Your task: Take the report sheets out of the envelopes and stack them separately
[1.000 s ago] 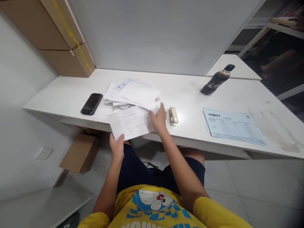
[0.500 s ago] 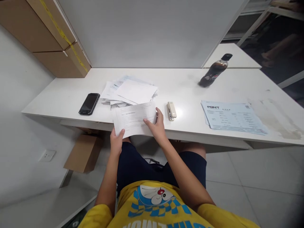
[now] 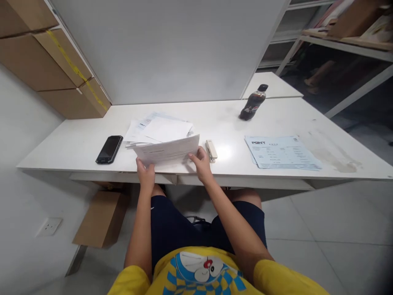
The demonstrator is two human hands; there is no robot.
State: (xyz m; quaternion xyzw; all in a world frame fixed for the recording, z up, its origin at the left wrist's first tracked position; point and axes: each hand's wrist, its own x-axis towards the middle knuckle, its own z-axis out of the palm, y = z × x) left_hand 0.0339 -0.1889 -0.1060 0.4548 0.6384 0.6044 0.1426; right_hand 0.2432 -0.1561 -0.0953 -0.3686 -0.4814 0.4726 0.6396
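Between my two hands I hold printed paper sheets [image 3: 167, 152], tilted up near the table's front edge. My left hand [image 3: 145, 174] pinches the lower left corner, thumb in front. At the right edge, my right hand [image 3: 201, 164] grips the paper between thumb and fingers. A cream stapler [image 3: 211, 150] lies just right of my right hand. Behind the held paper is a loose pile of papers [image 3: 167, 128], its front partly hidden by it. How many sheets I hold, I cannot tell.
A black phone [image 3: 109, 149] lies on the white table [image 3: 215, 116] at the left. Farther right stand a cola bottle [image 3: 253, 103] and a stack of light blue forms [image 3: 282, 152]. Cardboard boxes [image 3: 72, 100] fill the back left corner; another box [image 3: 100, 217] is below the table.
The held paper has turned from lying nearly flat to standing more upright, its face now seen at a steep angle. Both hands keep hold. The camera view has shifted.
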